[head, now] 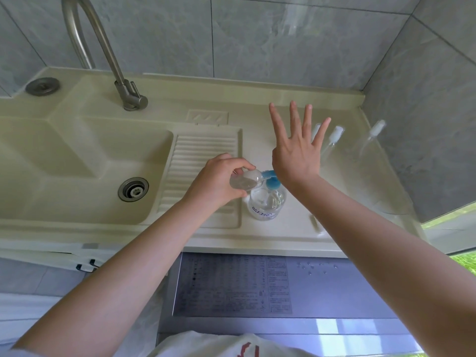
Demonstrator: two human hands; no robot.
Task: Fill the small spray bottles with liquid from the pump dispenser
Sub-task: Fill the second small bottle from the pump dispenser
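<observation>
**Bottle mouth at the spout, palm over the pump**

On the bench [296, 228] the dispenser [266, 202] stands upright. The left hand [219, 180] grips a small bottle [246, 179], lying sideways, mouth toward the blue spout [268, 173]. The right hand [296, 153], nearer the pump head, hangs just above it, fingers splayed, grasping nothing. More bottles [334, 136] stand behind.

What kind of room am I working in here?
Likely a laundry or utility corner: a moulded sink with a ribbed washboard, a tall faucet, grey tiled walls, and what looks like a washing machine top below.
</observation>
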